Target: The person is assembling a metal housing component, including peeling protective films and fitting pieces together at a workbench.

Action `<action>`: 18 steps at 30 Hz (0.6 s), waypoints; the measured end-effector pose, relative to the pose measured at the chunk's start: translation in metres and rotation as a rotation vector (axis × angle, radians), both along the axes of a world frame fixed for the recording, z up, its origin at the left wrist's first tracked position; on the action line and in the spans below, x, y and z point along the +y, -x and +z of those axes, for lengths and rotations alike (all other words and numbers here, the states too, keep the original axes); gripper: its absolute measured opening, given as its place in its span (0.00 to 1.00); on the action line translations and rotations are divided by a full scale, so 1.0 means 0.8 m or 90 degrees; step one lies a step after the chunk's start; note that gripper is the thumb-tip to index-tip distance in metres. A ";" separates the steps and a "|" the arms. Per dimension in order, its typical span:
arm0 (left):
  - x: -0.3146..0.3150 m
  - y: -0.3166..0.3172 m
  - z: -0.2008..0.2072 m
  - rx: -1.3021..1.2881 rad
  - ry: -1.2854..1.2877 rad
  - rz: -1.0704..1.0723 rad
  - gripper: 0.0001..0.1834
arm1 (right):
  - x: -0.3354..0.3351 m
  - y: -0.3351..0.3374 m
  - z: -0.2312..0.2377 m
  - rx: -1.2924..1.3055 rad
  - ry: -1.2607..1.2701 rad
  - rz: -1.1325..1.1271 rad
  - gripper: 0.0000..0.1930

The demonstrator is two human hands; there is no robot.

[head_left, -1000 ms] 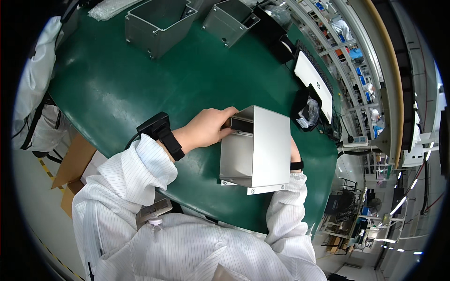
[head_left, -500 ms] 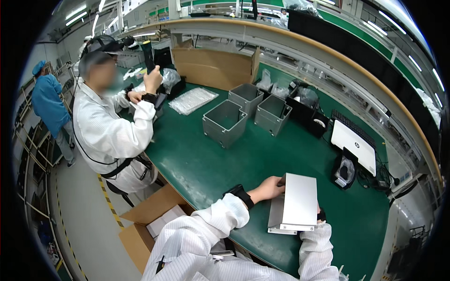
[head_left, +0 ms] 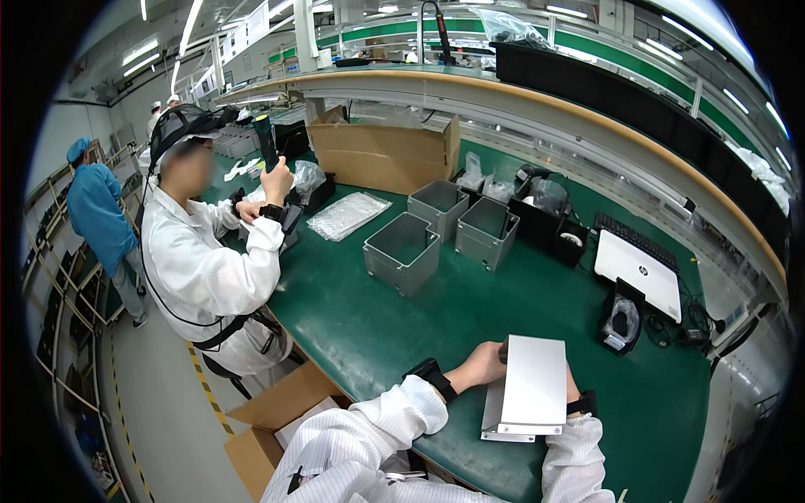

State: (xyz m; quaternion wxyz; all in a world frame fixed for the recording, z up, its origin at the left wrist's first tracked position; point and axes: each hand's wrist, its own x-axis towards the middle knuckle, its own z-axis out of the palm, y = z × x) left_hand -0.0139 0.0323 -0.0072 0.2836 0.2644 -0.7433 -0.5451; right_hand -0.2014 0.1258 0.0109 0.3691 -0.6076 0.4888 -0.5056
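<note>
A silver metal housing [head_left: 534, 381] with bent flanges stands near the front edge of the green table, right of the middle. My left hand [head_left: 481, 365] grips its left side, fingers curled in behind the upper edge. On the opposite side is my right hand [head_left: 573, 389], closed against the housing; its fingers are hidden behind the metal. Whether the housing rests on the table or is slightly raised, I cannot tell. Black bands circle both my wrists, below white striped sleeves.
Several grey open boxes [head_left: 402, 256] stand mid-table, with bubble wrap [head_left: 348, 215] to their left. A white laptop [head_left: 639, 272] and a black tray [head_left: 621, 317] lie at right. A cardboard carton [head_left: 281, 419] sits by the front edge. At left, a co-worker [head_left: 210, 243] holds a dark handheld tool [head_left: 267, 141].
The view has tilted upward, so the table and housing sit lower in the picture. More of my right wrist shows beside the housing. Both hands keep their hold.
</note>
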 end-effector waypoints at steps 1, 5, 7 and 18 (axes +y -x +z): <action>0.001 0.000 0.002 -0.014 0.009 0.004 0.21 | -0.001 0.006 -0.003 0.013 -0.001 0.003 0.13; 0.000 -0.002 0.010 -0.053 0.035 0.019 0.20 | -0.004 0.021 -0.014 0.061 -0.044 -0.003 0.13; -0.006 0.000 0.001 -0.040 0.067 0.002 0.20 | -0.001 0.028 -0.017 0.074 -0.049 -0.005 0.13; -0.022 -0.041 0.029 -0.123 0.202 -0.101 0.20 | 0.017 0.047 -0.001 0.070 -0.114 -0.006 0.12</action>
